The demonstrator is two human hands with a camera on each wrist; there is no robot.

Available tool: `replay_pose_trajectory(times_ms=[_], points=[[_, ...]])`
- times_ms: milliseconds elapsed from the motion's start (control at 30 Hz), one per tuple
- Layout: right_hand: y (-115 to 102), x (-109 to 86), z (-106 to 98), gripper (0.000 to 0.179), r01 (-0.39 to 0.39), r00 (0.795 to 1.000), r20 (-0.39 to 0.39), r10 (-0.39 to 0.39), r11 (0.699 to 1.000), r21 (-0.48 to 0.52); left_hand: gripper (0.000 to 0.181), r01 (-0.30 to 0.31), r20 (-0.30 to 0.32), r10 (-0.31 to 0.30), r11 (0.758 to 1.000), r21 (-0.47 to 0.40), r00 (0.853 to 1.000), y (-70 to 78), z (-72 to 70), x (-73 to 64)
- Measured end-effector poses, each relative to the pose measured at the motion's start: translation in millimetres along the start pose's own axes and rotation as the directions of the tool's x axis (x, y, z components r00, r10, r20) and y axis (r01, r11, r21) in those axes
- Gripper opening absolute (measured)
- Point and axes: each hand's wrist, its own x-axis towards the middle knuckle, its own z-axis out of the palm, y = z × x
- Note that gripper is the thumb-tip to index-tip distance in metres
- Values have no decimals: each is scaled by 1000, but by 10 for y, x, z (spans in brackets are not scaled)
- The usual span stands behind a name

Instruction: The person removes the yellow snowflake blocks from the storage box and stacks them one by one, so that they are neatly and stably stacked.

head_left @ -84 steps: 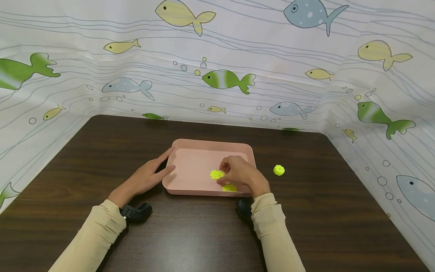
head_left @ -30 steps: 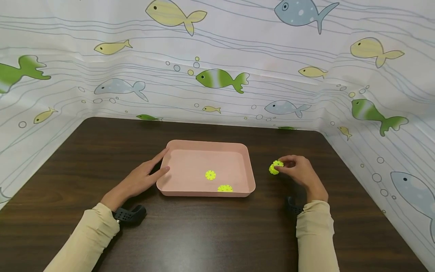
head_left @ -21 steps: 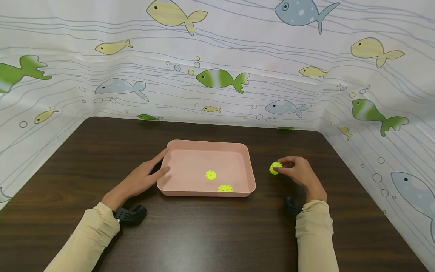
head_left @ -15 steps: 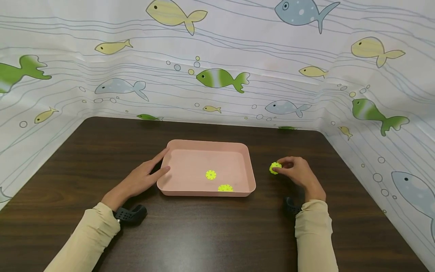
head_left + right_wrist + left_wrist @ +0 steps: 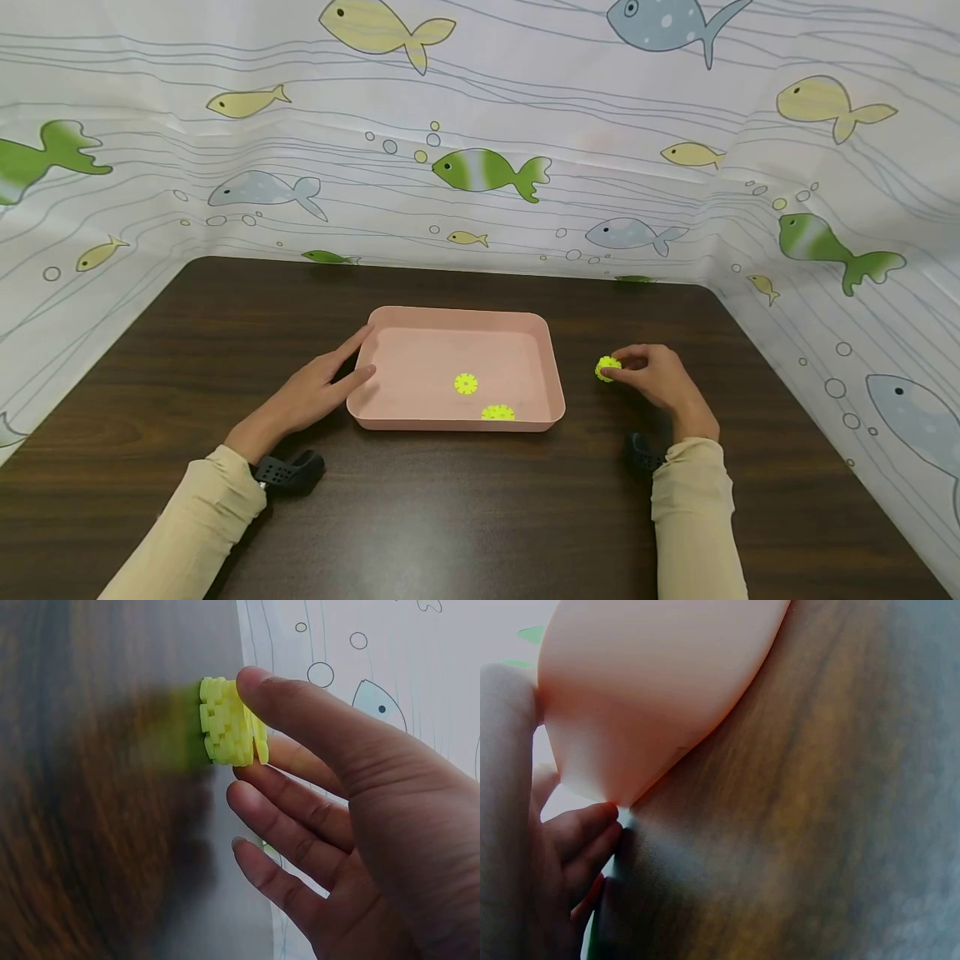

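Observation:
My right hand is at the right of the tray, pinching a yellow notched plastic disc between thumb and fingers. That disc sits against the top of a stack of similar discs on the table, slightly tilted from it. My left hand rests on the left side of a pink tray, its thumb over the rim and its index finger stretched to the far left corner. In the left wrist view more fingertips touch the tray's outer corner. One yellow disc lies mid-tray; more yellow shows behind the near wall.
The dark wooden table reaches a white fish-print sheet that rises at the back and both sides. Black bands sit on both wrists. The tray's near wall partly covers the yellow pieces behind it.
My right hand has moved from inside the tray rightward to the stack. There it lowered its disc onto the top, lining the two up. My left hand stays at the tray's left side.

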Motion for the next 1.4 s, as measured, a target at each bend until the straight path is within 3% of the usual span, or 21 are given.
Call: replay_pose_trajectory(times_ms=[1033,1400], points=[[-56,2,5,46,-3,1000,14,3,1000,-21,73,0,1,0,1000,6,1000,1,-4,6],[-76,39,47,52,40,999,36,-38,998,-43,73,1,2,-1,1000,11,1000,-5,0,6]])
